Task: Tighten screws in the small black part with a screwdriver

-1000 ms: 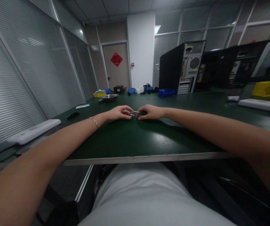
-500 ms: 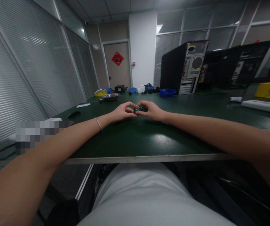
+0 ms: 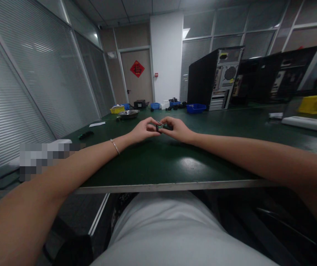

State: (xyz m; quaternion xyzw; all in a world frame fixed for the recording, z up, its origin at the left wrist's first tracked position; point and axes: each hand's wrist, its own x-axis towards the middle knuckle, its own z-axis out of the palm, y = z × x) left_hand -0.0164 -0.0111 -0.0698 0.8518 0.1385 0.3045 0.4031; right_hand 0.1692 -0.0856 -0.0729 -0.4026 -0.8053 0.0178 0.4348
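Just above the green tabletop, my two hands meet at the fingertips. Between them is a small green and black part, too small to make out in detail; it looks like a little circuit board. My left hand pinches it from the left, thumb below and fingers above. From the other side, my right hand grips it with bent fingers and thumb. A thin metallic sliver shows at the upper fingertips; which hand holds it I cannot tell.
A metal bowl stands beyond my left hand, with a dark green piece and white paper farther left. Blue bins, a yellow bin and a computer tower line the back. A white bar lies right.
The view has shifted very slightly. My fingers have moved a little around the small part, whose green face shows slightly differently; both hands keep their grip.
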